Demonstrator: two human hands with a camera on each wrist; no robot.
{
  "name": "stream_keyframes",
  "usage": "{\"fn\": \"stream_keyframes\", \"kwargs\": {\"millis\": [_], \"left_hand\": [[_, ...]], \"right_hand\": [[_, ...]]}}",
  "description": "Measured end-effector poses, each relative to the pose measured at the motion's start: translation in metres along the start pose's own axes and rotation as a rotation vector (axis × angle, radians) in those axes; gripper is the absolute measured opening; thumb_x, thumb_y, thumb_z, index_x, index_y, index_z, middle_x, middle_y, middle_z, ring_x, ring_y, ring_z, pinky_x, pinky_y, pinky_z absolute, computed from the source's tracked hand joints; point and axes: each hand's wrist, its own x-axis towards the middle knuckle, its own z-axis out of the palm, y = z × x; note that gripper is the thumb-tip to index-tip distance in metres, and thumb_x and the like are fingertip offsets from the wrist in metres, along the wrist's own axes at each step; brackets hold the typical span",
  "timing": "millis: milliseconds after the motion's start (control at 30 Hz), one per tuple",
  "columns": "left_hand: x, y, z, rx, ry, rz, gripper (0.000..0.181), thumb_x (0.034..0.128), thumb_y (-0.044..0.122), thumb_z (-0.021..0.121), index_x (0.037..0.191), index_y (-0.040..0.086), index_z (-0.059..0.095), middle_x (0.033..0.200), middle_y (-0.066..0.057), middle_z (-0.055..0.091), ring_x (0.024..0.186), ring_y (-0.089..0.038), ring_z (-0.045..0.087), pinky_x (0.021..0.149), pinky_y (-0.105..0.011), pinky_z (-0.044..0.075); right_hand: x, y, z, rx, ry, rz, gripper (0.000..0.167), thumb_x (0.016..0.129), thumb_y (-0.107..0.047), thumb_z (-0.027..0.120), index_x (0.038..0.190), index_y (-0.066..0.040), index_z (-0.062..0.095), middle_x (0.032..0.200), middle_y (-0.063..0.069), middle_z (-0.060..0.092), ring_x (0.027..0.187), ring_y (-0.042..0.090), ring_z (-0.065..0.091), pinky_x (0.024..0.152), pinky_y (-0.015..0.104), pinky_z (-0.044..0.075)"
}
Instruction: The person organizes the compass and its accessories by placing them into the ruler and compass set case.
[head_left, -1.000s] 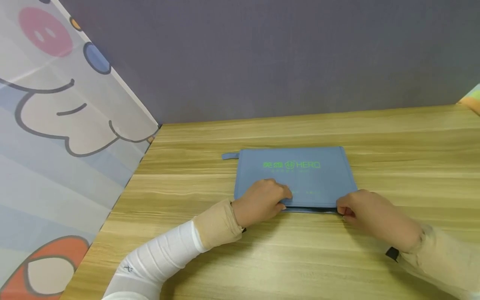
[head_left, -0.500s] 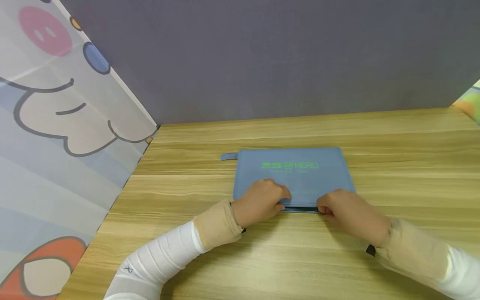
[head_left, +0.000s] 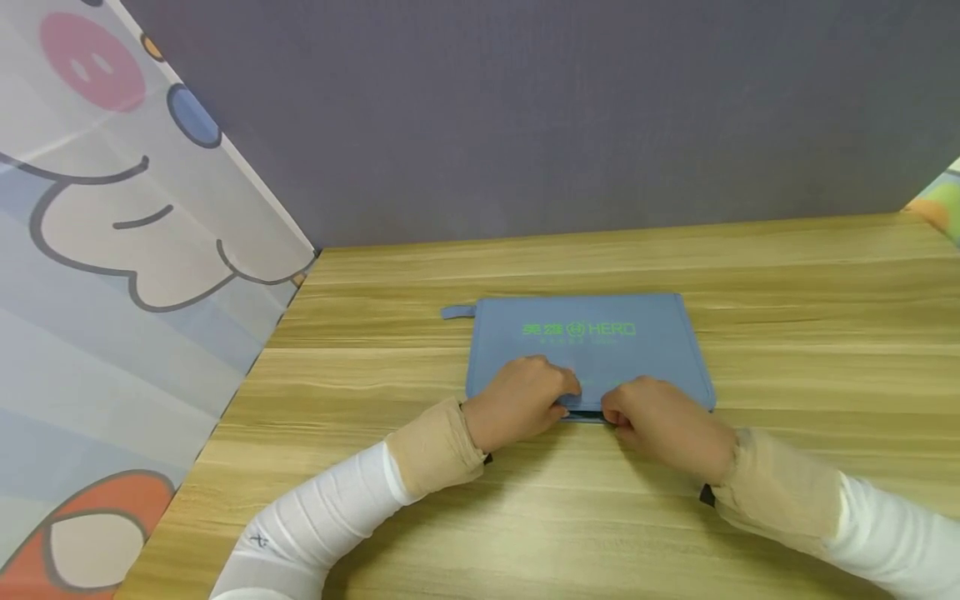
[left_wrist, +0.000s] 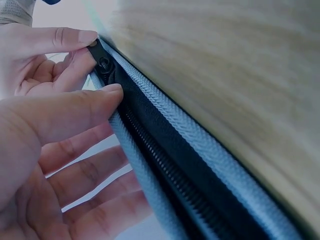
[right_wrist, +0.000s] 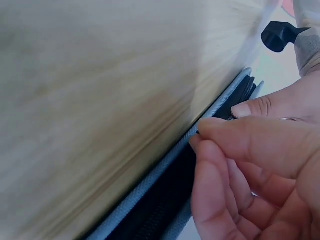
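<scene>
A flat blue zip case (head_left: 600, 346) with green HERO lettering lies on the wooden table, its zipped edge toward me. My left hand (head_left: 521, 404) grips that near edge left of its middle, fingers on the cover and thumb (left_wrist: 107, 97) against the zip side. Just to the right, my right hand (head_left: 671, 425) pinches the black zipper pull (left_wrist: 103, 62) between thumb and forefinger. Black zipper teeth (left_wrist: 155, 155) run along the edge between two blue-grey borders in the left wrist view. In the right wrist view, my right fingers mostly cover the pull. The case's contents are hidden.
A small blue strap (head_left: 459, 312) sticks out from the case's far left corner. The wooden table (head_left: 360, 333) meets a grey panel (head_left: 585, 117) at the back. A cartoon-printed sheet (head_left: 187, 208) borders the left side.
My right hand has slid leftward along the case's near edge with the zipper pull, from the right corner to close beside my left hand. The left hand and case have stayed nearly still.
</scene>
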Motion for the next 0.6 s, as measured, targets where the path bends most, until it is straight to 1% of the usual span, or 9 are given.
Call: {"fn": "stream_keyframes", "kwargs": {"millis": [133,267,367,600], "left_hand": [[0.0001,-0.0002,0.0002,-0.015,-0.005,0.003,0.016,0.0792,0.010,0.075,0.094,0.015,0.073,0.095,0.005,0.070,0.083,-0.013,0.065,0.071,-0.023,0.051],[-0.0001,-0.0009,0.0007,-0.027,-0.004,0.004,0.014,0.0790,0.008,0.074,0.091,0.015,0.073,0.089,0.005,0.069,0.077,-0.011,0.064,0.067,-0.022,0.049],[-0.0002,-0.0013,0.0012,-0.029,-0.005,0.005,0.013,0.0787,0.008,0.075,0.089,0.015,0.073,0.085,0.006,0.068,0.074,-0.009,0.062,0.065,-0.021,0.047],[0.0014,-0.0011,0.0015,-0.021,0.008,0.006,0.013,0.0773,0.010,0.077,0.089,0.015,0.073,0.083,0.006,0.067,0.073,-0.010,0.061,0.064,-0.020,0.047]], "right_hand": [[0.0016,-0.0004,0.0028,0.015,-0.002,-0.005,0.048,0.070,0.013,0.062,0.057,-0.018,0.027,0.059,-0.010,0.016,0.054,0.003,0.020,0.050,0.019,0.018],[0.0035,-0.0004,0.0045,0.019,-0.001,-0.013,0.046,0.069,0.012,0.062,0.057,-0.017,0.030,0.059,-0.010,0.018,0.054,0.003,0.022,0.050,0.019,0.019],[0.0040,-0.0010,0.0049,0.033,0.001,-0.012,0.043,0.069,0.012,0.062,0.056,-0.016,0.032,0.058,-0.011,0.020,0.053,0.003,0.023,0.049,0.019,0.021],[0.0061,-0.0020,0.0063,0.039,0.018,-0.028,0.042,0.070,0.011,0.064,0.056,-0.016,0.035,0.057,-0.011,0.022,0.053,0.002,0.025,0.049,0.019,0.022]]}}
